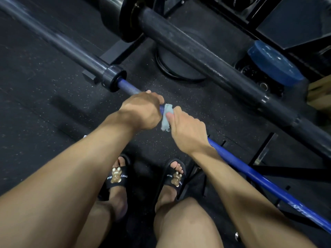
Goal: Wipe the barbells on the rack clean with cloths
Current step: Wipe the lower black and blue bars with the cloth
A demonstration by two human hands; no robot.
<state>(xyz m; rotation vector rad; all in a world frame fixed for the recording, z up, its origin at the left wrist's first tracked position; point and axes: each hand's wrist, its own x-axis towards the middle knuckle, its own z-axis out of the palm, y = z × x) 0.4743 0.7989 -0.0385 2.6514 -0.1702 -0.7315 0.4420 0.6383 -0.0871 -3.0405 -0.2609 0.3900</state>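
Two long bars cross the view on a slant above the speckled black floor (35, 97). Thickest is the black barbell (202, 56) at upper right, carrying a black plate (125, 18) at its far end, with a blue disc (274, 63) lying just beyond its near stretch. A strip of open floor separates it from the blue barbell (254, 174), which runs from a dark sleeve (59, 43) and collar (113, 78) at upper left down to the lower right edge. The left hand (141, 111) is curled over the blue shaft just below the collar, fingers wrapped round it. Right beside it, nearly touching, the right hand (188, 129) grips the same shaft through a pale grey-blue cloth (166, 117), thumb pressed on the fabric, whose loose end hangs under the bar. From the right wrist onward the blue shaft lies bare. Below the hands, two feet in black slides (116, 176) stand on the floor, beside the dark rack frame (265, 149) under the bar.
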